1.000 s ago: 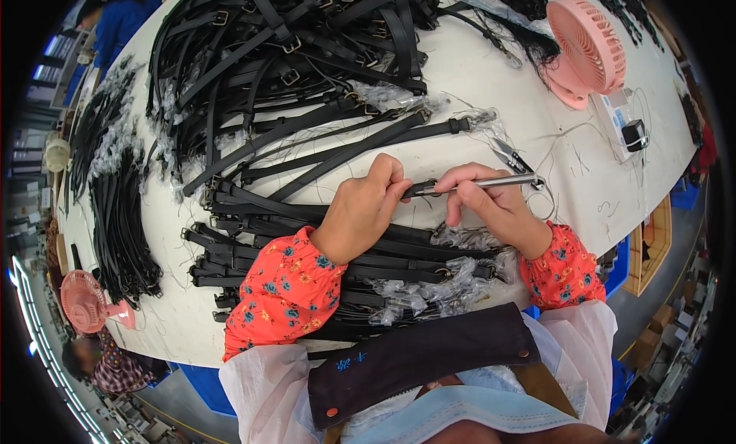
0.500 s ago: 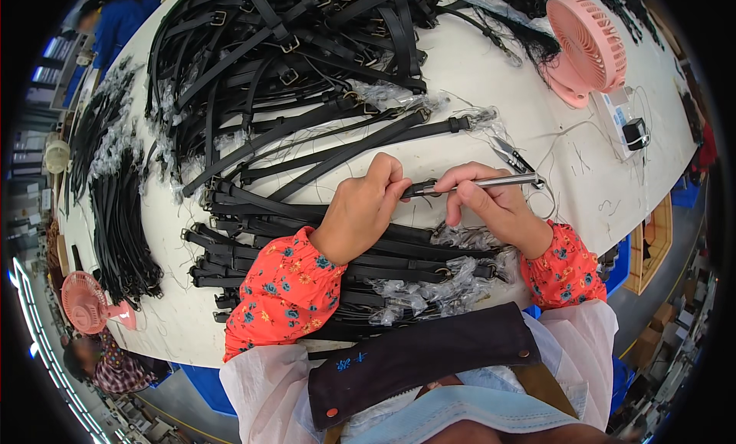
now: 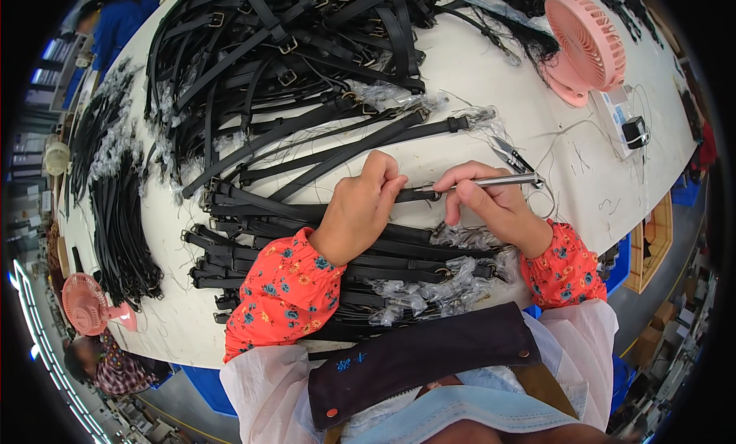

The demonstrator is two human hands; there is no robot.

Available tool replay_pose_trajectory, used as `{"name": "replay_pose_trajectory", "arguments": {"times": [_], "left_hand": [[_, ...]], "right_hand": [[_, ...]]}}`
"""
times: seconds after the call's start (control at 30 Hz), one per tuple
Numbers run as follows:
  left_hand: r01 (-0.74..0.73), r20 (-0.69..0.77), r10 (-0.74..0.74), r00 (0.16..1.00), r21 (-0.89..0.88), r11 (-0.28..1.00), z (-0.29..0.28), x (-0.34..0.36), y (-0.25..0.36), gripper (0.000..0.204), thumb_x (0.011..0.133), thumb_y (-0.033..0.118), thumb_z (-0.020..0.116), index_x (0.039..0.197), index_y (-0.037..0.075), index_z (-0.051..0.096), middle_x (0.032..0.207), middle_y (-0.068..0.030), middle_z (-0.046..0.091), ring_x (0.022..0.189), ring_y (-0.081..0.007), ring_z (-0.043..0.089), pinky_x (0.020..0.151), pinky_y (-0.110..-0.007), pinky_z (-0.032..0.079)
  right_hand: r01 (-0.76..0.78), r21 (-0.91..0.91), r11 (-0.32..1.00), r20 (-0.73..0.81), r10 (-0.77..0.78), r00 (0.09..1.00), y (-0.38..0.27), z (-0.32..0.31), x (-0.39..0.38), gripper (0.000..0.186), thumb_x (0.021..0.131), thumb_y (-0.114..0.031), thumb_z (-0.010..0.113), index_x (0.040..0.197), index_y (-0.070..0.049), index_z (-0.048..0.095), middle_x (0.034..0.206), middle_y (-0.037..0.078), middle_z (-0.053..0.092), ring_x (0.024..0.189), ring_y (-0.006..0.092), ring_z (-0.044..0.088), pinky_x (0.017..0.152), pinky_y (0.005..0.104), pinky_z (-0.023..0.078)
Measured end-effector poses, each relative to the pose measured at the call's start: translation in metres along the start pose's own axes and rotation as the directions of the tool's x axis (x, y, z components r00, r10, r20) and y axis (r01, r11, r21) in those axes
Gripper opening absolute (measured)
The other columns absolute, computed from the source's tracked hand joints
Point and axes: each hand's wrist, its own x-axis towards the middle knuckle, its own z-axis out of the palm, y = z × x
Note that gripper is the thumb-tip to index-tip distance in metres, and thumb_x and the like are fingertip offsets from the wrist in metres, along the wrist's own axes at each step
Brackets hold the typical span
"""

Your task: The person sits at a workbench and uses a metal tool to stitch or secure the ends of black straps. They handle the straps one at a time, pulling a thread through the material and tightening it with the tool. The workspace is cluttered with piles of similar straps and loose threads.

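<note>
The left hand [image 3: 359, 208] is closed in a tight pinch, thumb against the bent fingers, and it has hold of a black strap [image 3: 416, 194]. The right hand [image 3: 494, 205] is half curled; between its thumb and fingers it grips a thin silver tool [image 3: 510, 180], which lies almost level. The strap is in the space between the two hands, above the worktop [image 3: 590, 187], and its end reaches the right fingers near the tool's tip. Whether the tip touches the strap, I cannot tell from where I stand.

Below the hands there lies a row of black belts [image 3: 383, 261], with clear plastic [image 3: 418, 297] at their right ends. A big pile [image 3: 287, 53] of buckled belts is farther away, toward the left. Just beyond the right hand I see small snips [image 3: 512, 154]. A pink fan [image 3: 586, 45] stands at the far right, near a black plug [image 3: 635, 132].
</note>
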Motion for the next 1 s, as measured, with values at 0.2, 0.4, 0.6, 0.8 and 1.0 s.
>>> {"name": "replay_pose_trajectory", "arguments": {"times": [0.2, 0.4, 0.6, 0.8, 1.0], "left_hand": [[0.122, 0.006, -0.122, 0.992, -0.141, 0.982, -0.001, 0.002, 0.000, 0.016, 0.100, 0.006, 0.061, 0.107, 0.001, 0.047, 0.079, -0.0126, 0.067, 0.063, -0.0204, 0.063, 0.058, -0.031, 0.049], [-0.065, 0.194, 0.085, 0.977, -0.105, 0.992, -0.009, 0.004, -0.010, 0.026, 0.097, 0.010, 0.067, 0.118, -0.001, 0.058, 0.090, -0.0106, 0.071, 0.086, -0.0158, 0.067, 0.078, -0.031, 0.052], [0.125, 0.157, -0.112, 0.981, -0.077, 0.989, -0.011, 0.001, -0.002, 0.017, 0.099, 0.014, 0.066, 0.105, -0.002, 0.062, 0.086, -0.0087, 0.072, 0.073, -0.0106, 0.066, 0.064, -0.026, 0.052], [0.359, 0.239, -0.270, 0.933, -0.548, 0.755, -0.013, 0.007, -0.006, 0.017, 0.101, 0.013, 0.059, 0.108, -0.002, 0.053, 0.084, -0.0111, 0.073, 0.051, -0.0087, 0.055, 0.049, -0.022, 0.042], [0.415, 0.288, -0.299, 0.910, -0.622, 0.664, -0.016, 0.006, -0.006, 0.016, 0.101, 0.013, 0.056, 0.112, 0.001, 0.054, 0.087, -0.0146, 0.073, 0.053, -0.0099, 0.056, 0.052, -0.022, 0.041]], "right_hand": [[0.056, -0.089, 0.994, -0.059, -0.061, 0.996, -0.004, -0.004, -0.001, 0.031, 0.110, -0.025, 0.049, 0.119, 0.000, 0.063, 0.084, 0.005, 0.068, 0.078, 0.0106, 0.064, 0.073, 0.0267, 0.052], [0.091, -0.667, 0.739, -0.226, -0.317, 0.921, -0.017, -0.034, -0.002, 0.018, 0.101, -0.013, 0.062, 0.116, -0.005, 0.064, 0.095, 0.011, 0.070, 0.084, 0.0259, 0.068, 0.077, 0.0343, 0.053], [-0.202, -0.915, 0.351, -0.293, -0.230, 0.928, -0.035, -0.051, -0.028, 0.024, 0.084, -0.004, 0.071, 0.107, -0.006, 0.063, 0.094, 0.015, 0.066, 0.094, 0.0382, 0.062, 0.082, 0.0443, 0.051], [-0.257, -0.922, 0.289, -0.321, -0.199, 0.926, -0.025, -0.055, -0.032, 0.024, 0.085, -0.001, 0.068, 0.108, -0.004, 0.065, 0.092, 0.017, 0.065, 0.093, 0.0386, 0.062, 0.081, 0.0445, 0.051], [-0.089, -0.770, 0.632, -0.402, -0.373, 0.836, -0.019, -0.040, -0.022, 0.028, 0.090, 0.005, 0.060, 0.114, -0.005, 0.067, 0.091, 0.014, 0.068, 0.082, 0.0272, 0.069, 0.074, 0.0354, 0.055]]}}
